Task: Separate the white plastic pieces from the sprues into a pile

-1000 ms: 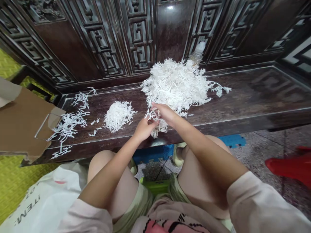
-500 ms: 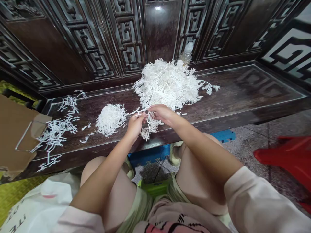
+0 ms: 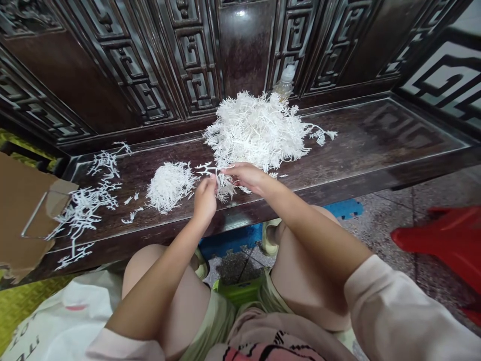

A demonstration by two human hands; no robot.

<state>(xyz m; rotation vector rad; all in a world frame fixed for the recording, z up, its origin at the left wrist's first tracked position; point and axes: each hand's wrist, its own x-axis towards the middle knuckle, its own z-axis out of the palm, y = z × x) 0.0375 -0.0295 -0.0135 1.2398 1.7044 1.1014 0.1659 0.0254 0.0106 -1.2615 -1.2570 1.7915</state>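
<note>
Between my two hands is a white branching plastic sprig, its bare forked end pointing left. My left hand pinches it from below. From the right, my right hand grips the same sprig, fingers closed; the fingertips partly hide it. White feathery tips hang just under the right fingers. Behind my hands rises a large heap of white sprigs. Left of my left hand lies a smaller pile of short white pieces.
Bare white branched stems lie at the bench's left end beside a torn cardboard box. A clear bottle stands behind the heap, against the carved back. The dark wooden bench extends right. A red stool is on the floor.
The sprig has turned so its forked end sticks out further left. My left hand has shifted slightly left and down; fewer feathery tips show below my hands.
</note>
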